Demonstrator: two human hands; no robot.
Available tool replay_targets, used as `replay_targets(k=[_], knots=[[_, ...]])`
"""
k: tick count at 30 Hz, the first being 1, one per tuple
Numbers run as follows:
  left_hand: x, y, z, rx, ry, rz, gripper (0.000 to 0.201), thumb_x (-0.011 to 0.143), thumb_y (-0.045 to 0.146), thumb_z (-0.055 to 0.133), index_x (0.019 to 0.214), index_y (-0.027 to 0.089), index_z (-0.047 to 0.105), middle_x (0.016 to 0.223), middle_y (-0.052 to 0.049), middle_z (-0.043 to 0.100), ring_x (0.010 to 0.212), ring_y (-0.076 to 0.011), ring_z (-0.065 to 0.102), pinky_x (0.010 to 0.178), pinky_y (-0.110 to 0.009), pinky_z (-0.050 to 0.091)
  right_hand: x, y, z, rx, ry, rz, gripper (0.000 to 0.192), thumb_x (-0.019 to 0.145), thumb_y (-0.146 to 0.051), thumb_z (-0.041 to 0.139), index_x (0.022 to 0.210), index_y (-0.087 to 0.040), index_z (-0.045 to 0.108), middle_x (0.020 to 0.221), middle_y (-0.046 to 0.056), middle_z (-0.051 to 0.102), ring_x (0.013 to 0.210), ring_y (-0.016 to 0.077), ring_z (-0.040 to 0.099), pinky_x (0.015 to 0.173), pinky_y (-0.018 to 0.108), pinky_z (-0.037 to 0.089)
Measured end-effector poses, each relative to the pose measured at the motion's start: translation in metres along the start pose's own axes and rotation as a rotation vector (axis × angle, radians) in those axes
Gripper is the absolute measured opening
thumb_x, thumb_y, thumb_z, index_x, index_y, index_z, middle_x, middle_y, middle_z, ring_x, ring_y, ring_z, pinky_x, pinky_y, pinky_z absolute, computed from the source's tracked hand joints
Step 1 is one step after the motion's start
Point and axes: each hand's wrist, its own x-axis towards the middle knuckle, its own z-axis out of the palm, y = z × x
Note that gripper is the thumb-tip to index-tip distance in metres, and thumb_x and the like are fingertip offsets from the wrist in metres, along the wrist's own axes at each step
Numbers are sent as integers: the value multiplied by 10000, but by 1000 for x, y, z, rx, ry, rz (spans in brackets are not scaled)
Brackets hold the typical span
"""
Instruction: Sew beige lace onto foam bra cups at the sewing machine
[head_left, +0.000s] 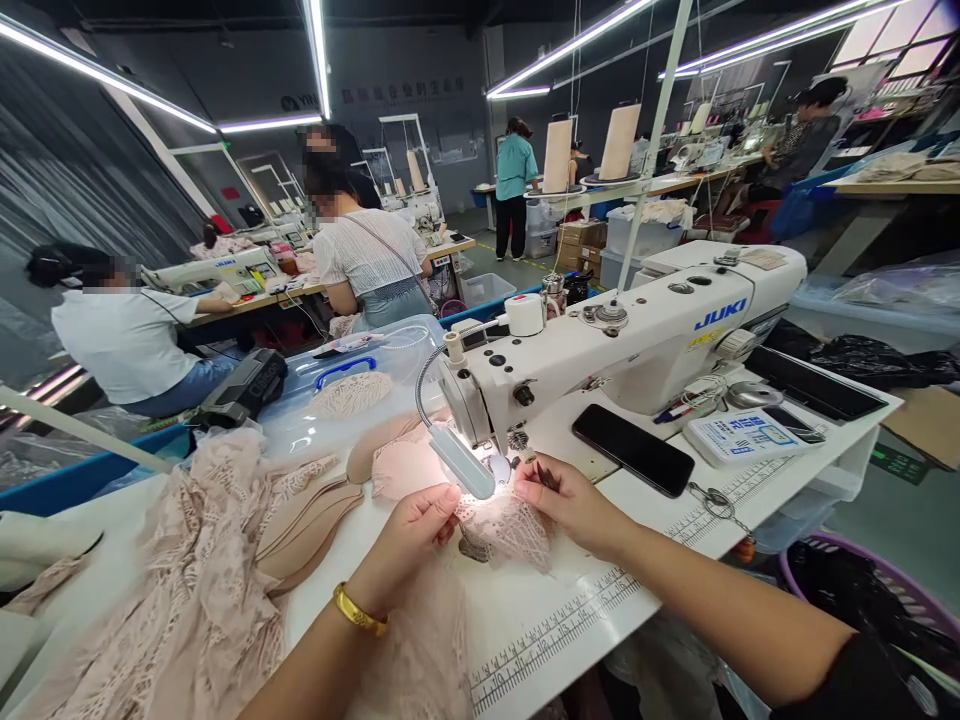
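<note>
A piece of pale pink lace fabric (pixel 517 535) lies under the needle area of a white sewing machine (pixel 637 310), lit by a small gooseneck lamp (pixel 461 463). My left hand (pixel 420 525), with a gold bracelet at the wrist, pinches the lace's left edge between thumb and fingers. On the other side, my right hand (pixel 570 500) is closed at the lace's right edge near the presser foot. Something small and dark also shows in its fingers; its kind is unclear. A pink bra cup piece (pixel 409 462) lies behind the left hand.
Left of my hands are heaped lace (pixel 202 560) and stacked beige cups (pixel 311 525). A black phone (pixel 632 450) and a white-and-blue box (pixel 739 437) lie at the right. A ruler strip (pixel 555 630) runs along the front edge. Several people sit or stand beyond.
</note>
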Motion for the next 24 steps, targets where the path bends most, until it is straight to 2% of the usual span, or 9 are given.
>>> replay_targets(k=[3,8,12,18,24], knots=[[-3,3,1,-44,4,-15,507,875,648,612,662,198,512,674,12,450,655,-151,376,632,-275,345,-1,0,0,8,4,21,333,893,-499,681,831,-200,549,769,-34,501,680,131,419,644,276,335],[-5,9,1,-28,-15,21,494,833,577,680,600,200,460,643,23,405,660,-151,358,628,-273,311,-2,-1,0,13,8,14,348,883,-512,694,816,-205,544,739,-41,488,651,124,397,618,268,324],[-6,11,1,6,-24,47,419,846,523,684,642,192,527,671,21,418,680,-155,355,645,-273,301,-3,0,-1,17,20,16,354,875,-522,705,815,-208,553,733,-41,481,642,124,386,603,264,317],[-7,10,0,64,17,124,371,849,502,702,660,189,639,828,-27,525,806,-194,444,770,-297,389,-3,2,-2,30,7,11,359,879,-535,704,835,-206,566,737,-41,482,637,121,381,591,262,311],[-8,9,3,-132,-48,50,281,867,448,712,767,195,638,763,-7,599,763,-182,515,742,-285,415,-2,5,-3,33,-8,12,369,893,-548,699,842,-208,565,744,-36,490,642,124,401,586,259,324]])
